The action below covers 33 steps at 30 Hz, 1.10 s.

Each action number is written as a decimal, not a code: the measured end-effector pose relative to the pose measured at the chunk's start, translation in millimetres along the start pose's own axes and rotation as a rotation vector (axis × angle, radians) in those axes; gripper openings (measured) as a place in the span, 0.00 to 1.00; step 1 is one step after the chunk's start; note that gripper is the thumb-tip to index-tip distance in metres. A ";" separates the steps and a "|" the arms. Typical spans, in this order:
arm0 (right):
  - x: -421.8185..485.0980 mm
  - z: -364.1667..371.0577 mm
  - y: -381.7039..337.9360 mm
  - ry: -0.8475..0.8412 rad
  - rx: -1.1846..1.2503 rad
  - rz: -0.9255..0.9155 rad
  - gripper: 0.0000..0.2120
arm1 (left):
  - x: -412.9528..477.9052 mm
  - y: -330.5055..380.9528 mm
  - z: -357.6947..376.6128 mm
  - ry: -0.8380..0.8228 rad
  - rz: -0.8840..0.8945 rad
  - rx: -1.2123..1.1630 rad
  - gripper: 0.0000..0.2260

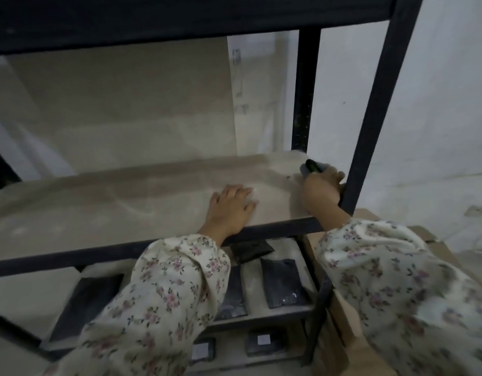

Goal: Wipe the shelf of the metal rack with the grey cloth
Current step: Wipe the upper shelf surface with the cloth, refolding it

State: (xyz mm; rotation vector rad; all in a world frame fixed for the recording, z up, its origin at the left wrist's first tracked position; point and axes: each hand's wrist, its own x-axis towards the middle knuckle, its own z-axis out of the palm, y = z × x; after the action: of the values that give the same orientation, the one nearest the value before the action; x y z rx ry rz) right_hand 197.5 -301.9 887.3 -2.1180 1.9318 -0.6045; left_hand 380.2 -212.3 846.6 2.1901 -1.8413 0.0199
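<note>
A dark metal rack holds a pale, dusty shelf board at mid height. My left hand lies flat on the board near its front edge, fingers spread, holding nothing. My right hand is at the shelf's right end beside the front upright, fingers closed over the grey cloth, which shows a dark green patch. Only a small part of the cloth sticks out past my fingers. Both arms wear floral sleeves.
A front upright and a rear upright stand close to my right hand. An upper shelf hangs overhead. Several dark packets lie on the lower shelves. A cardboard box sits right of the rack, by a white wall.
</note>
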 end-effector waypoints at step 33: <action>-28.5 22.3 -23.9 0.136 -0.172 -0.207 0.14 | 18.9 -23.5 -1.9 -0.008 0.085 -0.011 0.24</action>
State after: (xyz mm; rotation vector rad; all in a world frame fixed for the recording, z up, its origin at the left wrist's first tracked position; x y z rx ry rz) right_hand 227.0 -273.6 873.0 -2.4654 1.9092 -0.6572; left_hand 406.7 -226.6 847.2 2.1060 -1.9335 0.0177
